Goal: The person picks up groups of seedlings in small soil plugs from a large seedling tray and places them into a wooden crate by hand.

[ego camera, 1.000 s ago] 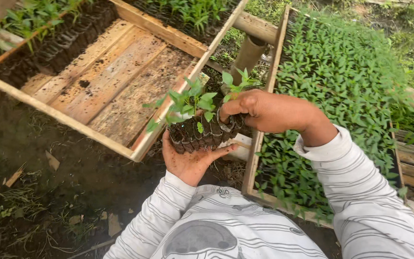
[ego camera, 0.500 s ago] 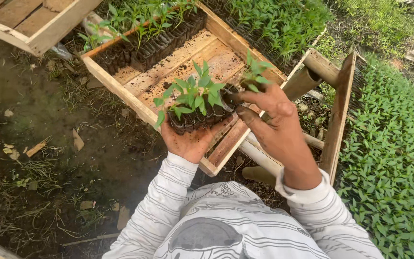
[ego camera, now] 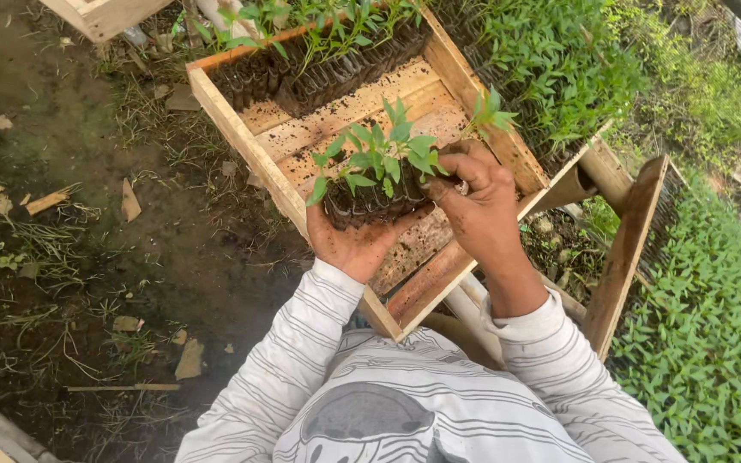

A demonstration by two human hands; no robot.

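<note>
My left hand [ego camera: 351,242] lies palm up under a cluster of small black seedling bags [ego camera: 372,201] with green shoots [ego camera: 379,159]. My right hand [ego camera: 473,201] presses against the cluster's right side and also pinches one more seedling [ego camera: 488,113] between its fingers. Both hands hover over the near end of a wooden crate [ego camera: 242,141] with a slatted bottom. At the crate's far end stands a row of the same black bags with seedlings [ego camera: 319,64].
A second wooden frame [ego camera: 628,249] at the right holds a dense bed of green seedlings [ego camera: 705,334]. More seedlings [ego camera: 551,60] grow behind the crate. Dark wet soil with wood chips and dry grass [ego camera: 87,240] lies at the left. Another crate corner [ego camera: 105,13] shows at top left.
The view has swung left from the dense seedling bed to the slatted crate. Both hands carried the seedling cluster along and now hold it over the crate's near end.
</note>
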